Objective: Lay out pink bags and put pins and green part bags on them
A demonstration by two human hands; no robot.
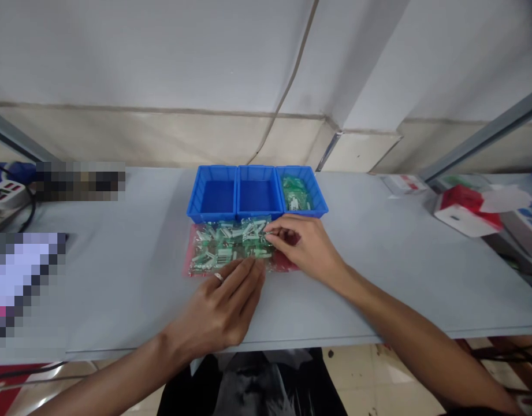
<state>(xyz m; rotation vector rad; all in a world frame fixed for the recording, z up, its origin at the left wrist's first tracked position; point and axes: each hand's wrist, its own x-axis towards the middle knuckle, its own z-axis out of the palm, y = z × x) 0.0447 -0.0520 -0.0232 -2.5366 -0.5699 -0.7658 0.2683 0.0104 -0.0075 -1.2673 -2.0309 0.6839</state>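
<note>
Several clear, green-tinted plastic packets (218,257) holding small white pieces lie on a red sheet (188,263). My right hand (311,242) pinches the edge of one small packet (252,229) between thumb and fingertips, over the right part of the pile. My left hand (231,300) lies at the near edge, its fingers stretched forward and close together, with the tips on the packets. Just behind the pile stand three joined blue bins. The left bin (214,218) and middle bin (257,215) show bare floors; similar green packets (296,193) are in the right bin (318,199).
A red and white box (465,214) stands at the right, with a small white box (404,185) behind it. A power strip (8,196) with cables is at the far left. Blurred-out items lie on the left side of the grey table (131,289).
</note>
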